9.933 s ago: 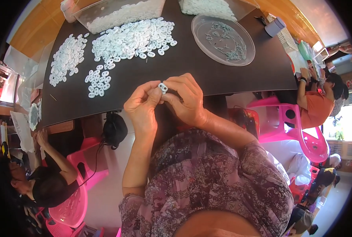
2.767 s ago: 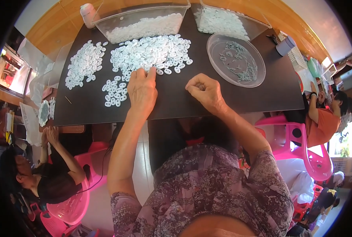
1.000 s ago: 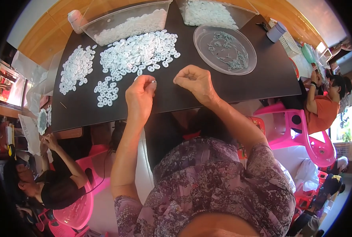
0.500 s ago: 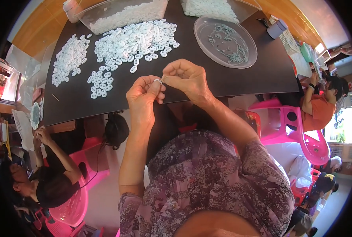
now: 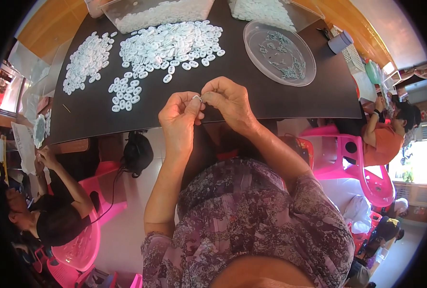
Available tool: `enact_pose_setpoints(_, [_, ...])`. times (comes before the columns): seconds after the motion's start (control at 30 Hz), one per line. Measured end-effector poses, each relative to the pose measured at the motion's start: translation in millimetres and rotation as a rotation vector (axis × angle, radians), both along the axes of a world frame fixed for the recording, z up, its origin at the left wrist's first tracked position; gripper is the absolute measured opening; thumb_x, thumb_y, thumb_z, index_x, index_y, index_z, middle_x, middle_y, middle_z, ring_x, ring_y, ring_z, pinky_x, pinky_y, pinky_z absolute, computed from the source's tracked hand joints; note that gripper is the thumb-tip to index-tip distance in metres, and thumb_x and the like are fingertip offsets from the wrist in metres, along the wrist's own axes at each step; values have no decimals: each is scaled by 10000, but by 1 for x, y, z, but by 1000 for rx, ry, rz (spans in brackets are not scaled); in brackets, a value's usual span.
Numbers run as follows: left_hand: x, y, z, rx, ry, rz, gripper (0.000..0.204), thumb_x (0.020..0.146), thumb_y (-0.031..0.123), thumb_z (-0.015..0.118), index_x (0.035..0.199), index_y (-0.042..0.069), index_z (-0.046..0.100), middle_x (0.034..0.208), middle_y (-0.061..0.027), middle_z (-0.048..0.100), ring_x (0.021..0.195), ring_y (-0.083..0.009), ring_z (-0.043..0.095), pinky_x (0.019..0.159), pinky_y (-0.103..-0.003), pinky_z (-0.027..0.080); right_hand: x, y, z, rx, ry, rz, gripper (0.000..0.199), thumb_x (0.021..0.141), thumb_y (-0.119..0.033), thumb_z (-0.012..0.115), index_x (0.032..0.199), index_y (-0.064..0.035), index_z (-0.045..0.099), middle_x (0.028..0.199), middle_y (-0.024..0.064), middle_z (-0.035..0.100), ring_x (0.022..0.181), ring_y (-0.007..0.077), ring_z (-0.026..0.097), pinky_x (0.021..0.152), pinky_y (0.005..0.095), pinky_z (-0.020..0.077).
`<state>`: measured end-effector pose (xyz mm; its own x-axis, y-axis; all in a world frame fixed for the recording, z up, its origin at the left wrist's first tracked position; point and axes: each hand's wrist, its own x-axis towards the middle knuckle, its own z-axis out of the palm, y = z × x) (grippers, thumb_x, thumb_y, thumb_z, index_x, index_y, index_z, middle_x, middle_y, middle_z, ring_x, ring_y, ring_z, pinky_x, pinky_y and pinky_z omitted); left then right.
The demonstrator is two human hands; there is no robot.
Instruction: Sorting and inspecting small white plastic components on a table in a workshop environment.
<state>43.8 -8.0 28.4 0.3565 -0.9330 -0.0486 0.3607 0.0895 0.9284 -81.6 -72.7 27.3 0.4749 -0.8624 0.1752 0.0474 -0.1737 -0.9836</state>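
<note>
Over the near edge of the dark table, my two hands meet fingertip to fingertip. Between the thumb and fingers of my left hand [image 5: 179,115] is a small white oval piece [image 5: 197,97], mostly covered by the fingertips. My right hand [image 5: 230,102] is closed in a pinch right against that piece; whatever its fingertips grip is too small to make out. Beyond my hands lies a big heap of white oval pieces with two holes [image 5: 170,45]. A small cluster of the same pieces [image 5: 124,95] sits nearer, left of my left hand.
Another heap of white pieces [image 5: 88,62] lies far left, near a thin stick [image 5: 66,109]. A round clear tray [image 5: 250,48] holds small teal pieces [image 5: 290,69]. Clear bins [image 5: 109,18] stand at the back, a lidded cup [image 5: 339,42] at right. Seated people flank the table.
The view has shifted slightly, so the table's things appear a little farther right. My hands keep their pinch around the white piece, with hardly any change in the fingers.
</note>
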Motion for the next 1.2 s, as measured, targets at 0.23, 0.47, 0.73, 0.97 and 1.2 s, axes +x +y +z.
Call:
enact_pose_setpoints(0.23, [0, 0, 0, -1, -19, 0, 67, 873, 56, 614, 886, -10, 615, 739, -44, 618, 578, -88, 530, 510, -198, 409, 1, 3, 4, -13, 45, -28, 70, 860, -48, 568, 889, 15, 574, 774, 14, 592, 694, 58, 513, 615, 211, 421])
enact_pose_setpoints(0.47, [-1, -1, -3, 8, -39, 3, 65, 869, 51, 618, 879, -13, 622, 731, -41, 618, 579, -83, 530, 507, -197, 411, 1, 4, -1, -32, 58, -31, 50, 875, -15, 554, 900, 27, 563, 802, 29, 596, 737, 75, 545, 666, 230, 459])
enact_pose_setpoints(0.73, [-3, 3, -2, -1, -37, 7, 42, 874, 4, 577, 880, -18, 612, 744, -31, 602, 587, -63, 514, 499, -178, 393, 1, 7, 0, -91, 106, -26, 49, 884, 1, 536, 908, 42, 550, 812, 50, 599, 768, 94, 570, 698, 247, 481])
enact_pose_setpoints(0.97, [-13, 6, 1, 26, -170, 107, 57, 877, -14, 560, 856, -22, 612, 723, -12, 583, 582, -46, 492, 505, -179, 401, 6, 9, -10, -248, 181, -103, 32, 876, -9, 526, 877, 16, 546, 783, 45, 580, 729, 95, 549, 655, 255, 460])
enact_pose_setpoints(1.2, [-14, 3, -4, 1, -185, 157, 65, 877, -16, 555, 848, -19, 613, 718, -12, 582, 578, -45, 491, 495, -178, 397, 10, 7, -14, -379, 217, -140, 45, 879, -19, 512, 862, 11, 542, 776, 42, 572, 727, 94, 529, 639, 268, 453])
